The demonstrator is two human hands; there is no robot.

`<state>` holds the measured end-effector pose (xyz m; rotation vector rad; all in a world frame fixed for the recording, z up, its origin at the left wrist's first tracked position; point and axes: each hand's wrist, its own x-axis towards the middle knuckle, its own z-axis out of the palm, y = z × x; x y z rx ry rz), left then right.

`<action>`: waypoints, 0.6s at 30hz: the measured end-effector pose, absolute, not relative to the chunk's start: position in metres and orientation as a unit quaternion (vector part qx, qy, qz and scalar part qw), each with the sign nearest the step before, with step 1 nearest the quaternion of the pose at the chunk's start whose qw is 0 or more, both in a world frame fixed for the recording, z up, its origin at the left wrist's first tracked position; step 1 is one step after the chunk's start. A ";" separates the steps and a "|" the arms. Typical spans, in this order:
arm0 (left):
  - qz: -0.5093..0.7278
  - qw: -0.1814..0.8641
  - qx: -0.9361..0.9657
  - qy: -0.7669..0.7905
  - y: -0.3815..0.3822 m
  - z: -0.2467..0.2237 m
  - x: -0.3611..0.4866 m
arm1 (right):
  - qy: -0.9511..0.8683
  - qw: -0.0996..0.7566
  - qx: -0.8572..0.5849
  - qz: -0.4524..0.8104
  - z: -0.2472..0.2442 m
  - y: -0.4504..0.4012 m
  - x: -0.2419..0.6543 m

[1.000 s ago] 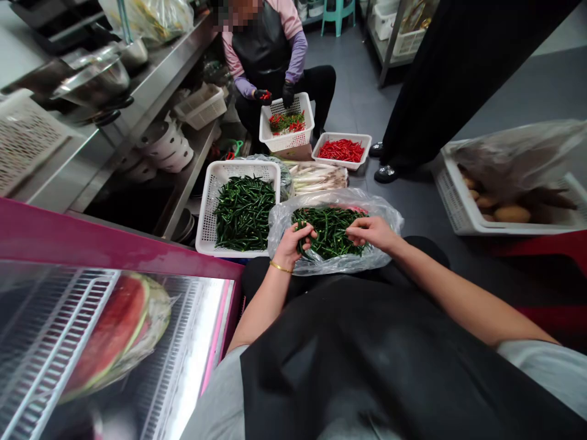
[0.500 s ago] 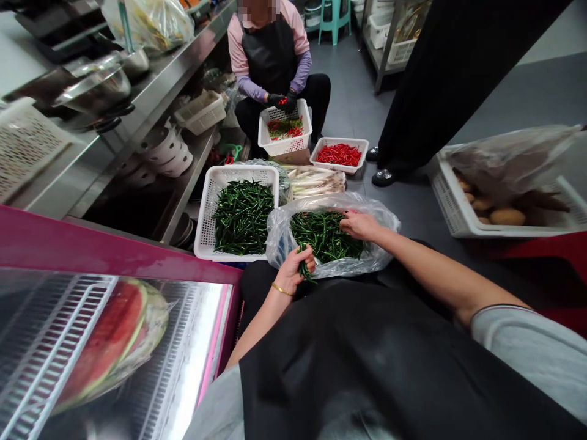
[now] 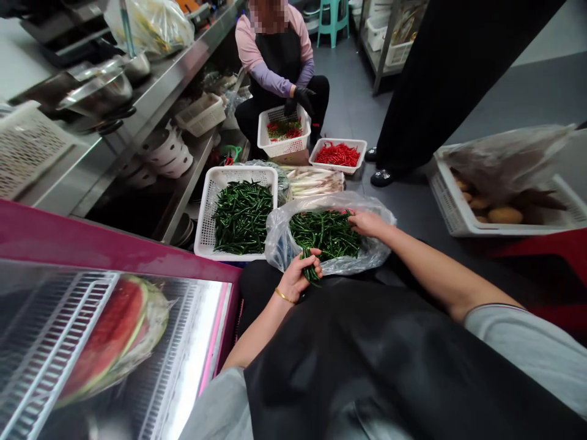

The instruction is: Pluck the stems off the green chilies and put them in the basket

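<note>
A small bunch of green chilies [image 3: 310, 267] is gripped in my left hand [image 3: 297, 276], its fingers wrapped around the stalk-thin pods, just in front of a clear plastic bag [image 3: 278, 235]. More green chilies [image 3: 328, 235] fill the open bag on my lap. My right hand [image 3: 367, 224] reaches over the bag's right side, its bent fingers touching the chilies' edge; what lies between the fingertips is hidden. To the left, a white basket [image 3: 200, 235] holds a heap of green chilies [image 3: 243, 217].
Opposite, a gloved person [image 3: 279, 52] sits behind a basket [image 3: 291, 146] of red and green bits. Red chilies [image 3: 337, 154] and long white-stalked vegetables [image 3: 314, 181] lie between us. A potato crate [image 3: 458, 211] stands right, near someone's dark trouser leg [image 3: 426, 85]. A glass-topped cooler [image 3: 192, 342] borders my left.
My left hand has shifted slightly right with its bunch of chilies. My right hand has moved a little right, toward the bag's edge. The person opposite has moved their gloved hands apart.
</note>
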<state>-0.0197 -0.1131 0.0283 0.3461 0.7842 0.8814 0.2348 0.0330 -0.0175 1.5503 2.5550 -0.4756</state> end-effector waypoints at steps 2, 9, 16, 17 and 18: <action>0.417 0.819 0.171 0.355 -0.109 0.030 -0.020 | 0.844 0.027 0.499 -0.194 -0.006 0.036 0.235; 0.434 0.696 0.307 0.483 -0.066 0.026 -0.007 | 0.629 -0.201 0.485 -0.574 0.020 0.005 0.205; 0.320 0.727 0.400 0.457 -0.053 0.023 0.014 | 0.754 -0.218 0.501 -0.363 0.042 -0.028 0.184; 0.315 0.732 0.388 0.463 -0.054 0.023 0.016 | 0.782 -0.203 0.510 -0.296 0.044 -0.032 0.182; 0.310 0.736 0.376 0.469 -0.056 0.024 0.016 | 0.802 -0.186 0.515 -0.240 0.046 -0.037 0.181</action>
